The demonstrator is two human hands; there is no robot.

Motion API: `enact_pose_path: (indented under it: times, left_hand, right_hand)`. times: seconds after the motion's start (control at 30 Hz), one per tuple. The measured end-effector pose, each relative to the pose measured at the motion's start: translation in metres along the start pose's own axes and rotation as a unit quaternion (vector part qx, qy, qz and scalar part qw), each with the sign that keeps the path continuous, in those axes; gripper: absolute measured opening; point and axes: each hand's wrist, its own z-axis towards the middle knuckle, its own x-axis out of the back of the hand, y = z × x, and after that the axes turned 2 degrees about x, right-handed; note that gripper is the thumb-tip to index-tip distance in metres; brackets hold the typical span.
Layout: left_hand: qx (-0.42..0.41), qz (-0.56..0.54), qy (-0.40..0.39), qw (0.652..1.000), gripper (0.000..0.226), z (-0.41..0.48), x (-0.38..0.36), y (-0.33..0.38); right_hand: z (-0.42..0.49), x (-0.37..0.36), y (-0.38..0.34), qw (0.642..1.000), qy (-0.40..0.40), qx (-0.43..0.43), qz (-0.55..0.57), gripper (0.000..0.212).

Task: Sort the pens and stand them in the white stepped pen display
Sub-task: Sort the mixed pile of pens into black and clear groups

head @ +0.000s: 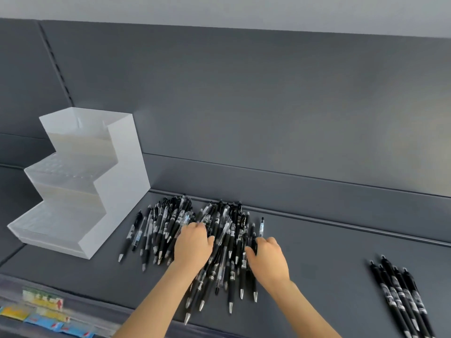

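Loose pile of pens (219, 230), black and clear-barrelled, lying flat on a dark grey shelf (317, 264). Most lie roughly parallel, tips toward the viewer, and many overlap. The left hand (192, 245) lies palm down on the middle of the pile. Its fingers are bent over the pens at the far side and its thumb is spread to the right; whether it grips any pen cannot be told. The right hand (267, 259) rests on the right edge of the pile, thumb reaching left across the barrels and fingers curled down among them; a hold on a pen cannot be confirmed. Both hands and forearms cover part of the pile. Just left of the pile stands the white stepped pen display (122, 191). It has three tiers that rise toward the back, none holding a pen, and its tall side wall is nearest the pens. Well apart to the right, at the frame's lower corner, lies a separate group of pens (400, 296), all black and laid side by side. A raised ridge (317, 220) runs along the back of the shelf, touching the far ends of the pile, and a plain grey back panel (244, 106) rises behind it. Blurred coloured price labels (44, 301) sit on the shelf's front edge at lower left.
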Motion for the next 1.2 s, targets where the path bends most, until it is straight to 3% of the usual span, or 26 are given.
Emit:
enact_pose_path:
  times: [0.17,0.43,0.53,0.63,0.77,0.8,0.9,1.0,1.2]
  left_hand:
    - [0.014,0.058,-0.027,0.998,0.047,0.013,-0.009,0.013]
    - [0.032,0.021,-0.034,0.999,0.023,0.019,-0.010,0.013]
    - [0.049,-0.025,-0.035,0.998,0.018,0.020,-0.008,0.011]
    - [0.055,-0.071,-0.016,0.996,0.016,0.019,-0.005,0.009]
    - [0.065,-0.179,-0.009,0.982,0.030,0.017,-0.004,0.009]
    - [0.063,-0.215,-0.017,0.974,0.030,0.016,-0.003,0.011]
    - [0.047,-0.327,-0.059,0.942,0.017,0.007,0.007,0.022]
    - [0.043,-0.429,-0.109,0.896,0.012,-0.003,0.011,0.034]
    - [0.047,-0.547,-0.175,0.817,0.014,-0.017,0.012,0.049]
  right_hand:
    - [0.017,-0.006,-0.020,0.998,-0.017,-0.018,-0.062,0.038]
    - [0.031,-0.012,-0.021,0.999,-0.028,-0.015,0.014,0.022]
    - [0.033,-0.014,-0.011,0.995,-0.011,-0.028,0.099,0.039]
    - [0.036,-0.011,0.000,0.972,-0.019,-0.061,0.227,0.042]
    - [0.035,0.001,0.015,0.909,-0.076,-0.105,0.397,0.022]
    - [0.033,0.005,0.018,0.896,-0.091,-0.105,0.421,0.014]
    - [0.027,0.019,0.023,0.862,-0.108,-0.095,0.485,0.021]
    - [0.018,0.033,0.024,0.833,-0.111,-0.075,0.536,0.012]
    - [-0.005,0.049,0.031,0.847,-0.075,-0.094,0.517,0.022]
